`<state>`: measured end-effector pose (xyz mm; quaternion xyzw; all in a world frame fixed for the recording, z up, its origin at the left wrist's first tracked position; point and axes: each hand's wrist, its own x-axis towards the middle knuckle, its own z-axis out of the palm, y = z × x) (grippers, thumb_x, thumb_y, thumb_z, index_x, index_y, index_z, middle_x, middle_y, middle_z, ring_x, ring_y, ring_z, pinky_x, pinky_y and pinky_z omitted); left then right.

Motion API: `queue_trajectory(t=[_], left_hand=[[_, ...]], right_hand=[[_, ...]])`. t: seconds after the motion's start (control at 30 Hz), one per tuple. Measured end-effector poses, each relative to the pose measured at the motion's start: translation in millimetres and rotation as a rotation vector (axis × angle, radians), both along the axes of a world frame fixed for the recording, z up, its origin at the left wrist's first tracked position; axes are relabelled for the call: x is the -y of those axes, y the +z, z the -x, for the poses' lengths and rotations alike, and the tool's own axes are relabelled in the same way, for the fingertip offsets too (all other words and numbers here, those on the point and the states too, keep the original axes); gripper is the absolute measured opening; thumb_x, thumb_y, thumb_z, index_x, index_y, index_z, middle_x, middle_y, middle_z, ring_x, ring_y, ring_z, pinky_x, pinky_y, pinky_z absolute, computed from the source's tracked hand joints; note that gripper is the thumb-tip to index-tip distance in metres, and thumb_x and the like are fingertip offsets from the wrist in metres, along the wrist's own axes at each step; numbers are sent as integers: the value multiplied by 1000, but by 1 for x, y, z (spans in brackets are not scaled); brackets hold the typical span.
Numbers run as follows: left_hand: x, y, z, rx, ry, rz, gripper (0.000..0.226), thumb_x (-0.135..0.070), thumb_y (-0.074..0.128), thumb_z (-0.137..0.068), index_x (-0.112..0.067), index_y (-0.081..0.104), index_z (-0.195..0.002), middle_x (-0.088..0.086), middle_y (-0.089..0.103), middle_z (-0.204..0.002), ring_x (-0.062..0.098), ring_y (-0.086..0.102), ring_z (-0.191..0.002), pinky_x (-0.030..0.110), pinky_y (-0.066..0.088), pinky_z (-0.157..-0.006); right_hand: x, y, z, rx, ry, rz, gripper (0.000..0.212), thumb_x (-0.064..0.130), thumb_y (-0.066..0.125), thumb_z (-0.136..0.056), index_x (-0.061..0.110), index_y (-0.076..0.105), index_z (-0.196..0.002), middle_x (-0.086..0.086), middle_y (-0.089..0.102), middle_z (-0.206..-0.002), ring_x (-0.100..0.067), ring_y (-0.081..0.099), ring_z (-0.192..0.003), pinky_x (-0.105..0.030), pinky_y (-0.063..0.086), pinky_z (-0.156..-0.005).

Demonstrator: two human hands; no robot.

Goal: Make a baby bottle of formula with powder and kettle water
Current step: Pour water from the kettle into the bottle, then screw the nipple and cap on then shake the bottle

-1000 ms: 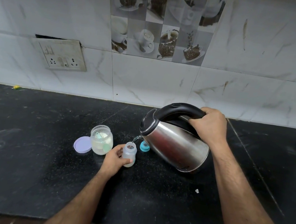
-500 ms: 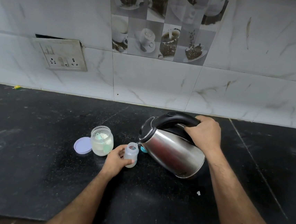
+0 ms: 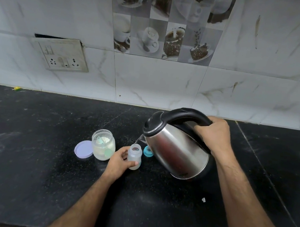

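Our right hand [image 3: 212, 135] grips the tilted steel kettle [image 3: 175, 148]; left hand [image 3: 120, 160] wraps the small clear plastic baby bottle [image 3: 134, 156] under its spout

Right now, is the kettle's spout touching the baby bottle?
Apart. The head view shows the kettle tilted with its spout above and right of the bottle mouth, a thin stream of water crossing the gap.

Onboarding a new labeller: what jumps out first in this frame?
The steel kettle, right of centre on the black counter, tilted by the right hand on its black handle, a thin stream of water running from the spout. Below the spout stands the small open baby bottle, gripped by the left hand. Left of it are the open powder jar and its lilac lid.
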<state>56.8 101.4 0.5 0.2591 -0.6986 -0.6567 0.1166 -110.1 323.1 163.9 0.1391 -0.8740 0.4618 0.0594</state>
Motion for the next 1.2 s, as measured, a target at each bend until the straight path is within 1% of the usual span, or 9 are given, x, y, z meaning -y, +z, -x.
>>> queue_trajectory(t=[0.1,0.2,0.27,0.43,0.57,0.7,0.9,1.03,1.2], left_hand=[[2,-2,3,12,2,-10,57,9,78,-73,-5,58,-125,8,67,-123,21,62,-118,39,47,-107],[4,-5,5,16,6,-1,56,9,79,-72,-6,59,-123,7,68,-122,21,62,-117,38,47,-106],[6,-7,6,17,12,3,56,9,79,-72,-6,59,-122,8,69,-121,22,63,-118,39,48,-106],[10,-11,9,23,23,15,57,8,80,-71,-8,61,-121,6,70,-120,20,64,-116,42,48,-106],[12,-11,13,38,26,18,55,6,80,-72,-12,61,-119,2,70,-118,15,64,-113,37,49,-104],[13,-12,19,34,39,7,54,7,80,-73,-11,61,-120,5,70,-118,17,64,-114,34,50,-102],[18,-14,23,35,41,10,53,4,81,-72,-17,62,-117,-2,71,-117,11,65,-112,23,50,-95],[19,-14,26,36,45,5,53,5,80,-72,-17,62,-117,-1,71,-116,10,65,-111,20,51,-92],[18,-15,29,44,38,1,54,6,79,-73,-16,61,-120,-2,70,-118,8,65,-111,16,51,-90]], right_hand=[[3,8,7,57,-9,148,13,23,63,-52,14,54,-55,11,42,-42,-14,42,-45,-25,34,-47],[9,17,13,98,-10,322,18,14,63,-56,21,46,-53,6,39,-46,-13,37,-45,-23,27,-44],[15,23,19,130,-6,411,21,9,63,-58,20,45,-58,-1,39,-53,-16,37,-48,-25,27,-46],[39,24,35,219,-17,564,18,6,64,-66,16,49,-69,-1,41,-55,-11,39,-46,-21,31,-45],[65,8,51,282,-39,628,19,1,63,-70,15,51,-67,-1,44,-58,-11,43,-50,-23,35,-49],[88,-18,68,317,-86,682,22,-2,62,-71,16,52,-64,2,46,-57,-8,43,-48,-20,35,-47],[109,-59,93,477,-98,761,23,-6,60,-70,16,53,-66,1,49,-62,-14,47,-62,-26,38,-60],[113,-85,105,532,-60,752,28,-12,55,-70,16,51,-65,2,47,-59,-11,45,-56,-24,37,-57],[114,-110,114,558,-31,674,31,-15,53,-69,16,53,-64,4,48,-60,-9,45,-58,-21,39,-57]])
